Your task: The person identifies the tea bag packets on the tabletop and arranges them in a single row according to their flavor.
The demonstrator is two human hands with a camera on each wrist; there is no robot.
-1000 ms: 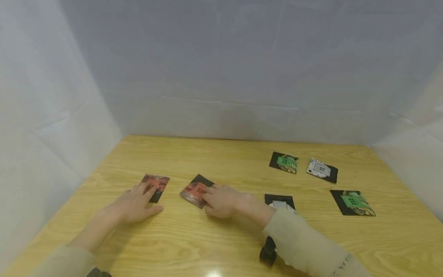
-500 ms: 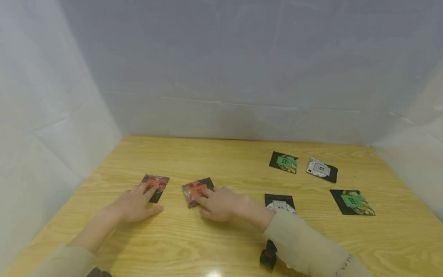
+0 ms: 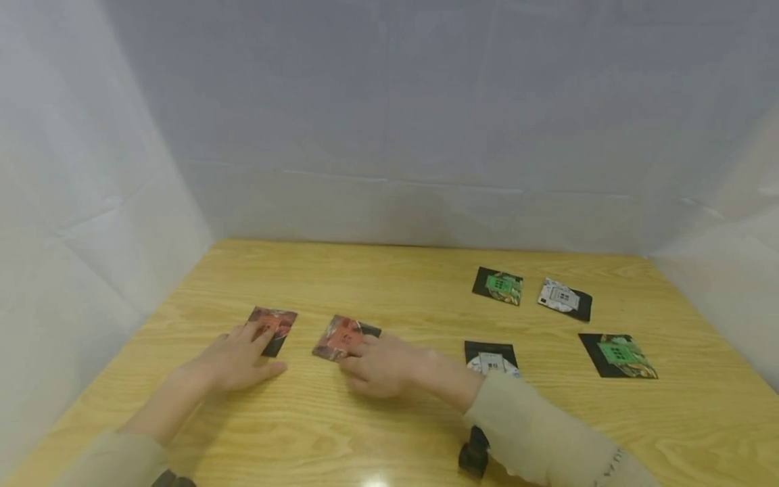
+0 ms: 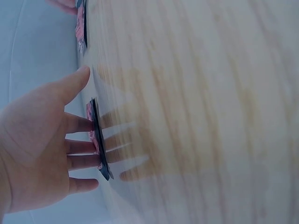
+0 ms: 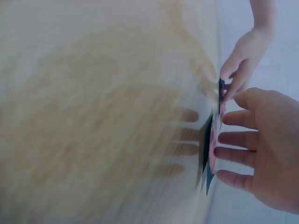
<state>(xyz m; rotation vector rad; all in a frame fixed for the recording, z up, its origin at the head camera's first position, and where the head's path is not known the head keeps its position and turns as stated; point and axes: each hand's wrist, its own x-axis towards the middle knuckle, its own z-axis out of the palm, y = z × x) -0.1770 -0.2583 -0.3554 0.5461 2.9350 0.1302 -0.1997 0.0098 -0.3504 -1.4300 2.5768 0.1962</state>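
Flat on the wooden table lie two red-and-black packets. My left hand [image 3: 234,358] rests its outstretched fingers on the left red packet [image 3: 283,326]; the left wrist view shows the fingertips touching that packet [image 4: 90,126], with the thumb apart from it. My right hand [image 3: 383,365] has straight fingers on the right-hand red packet [image 3: 337,336], covering its lower right part. In the right wrist view the fingers of my right hand [image 5: 261,144] reach to the packet's [image 5: 213,144] printed face. Neither hand curls round anything.
Right of my right hand lies a white-and-black packet [image 3: 490,358], partly behind the sleeve. Farther right are a green packet [image 3: 499,285], another white packet [image 3: 563,297] and a second green packet [image 3: 619,356]. White sheeting [image 3: 389,135] encloses the table [image 3: 341,277] at the back and sides.
Under my right fingers, the right-hand red packet has turned counterclockwise and sits slightly differently. My right hand has shifted a little toward me. The left hand and its packet stay put.
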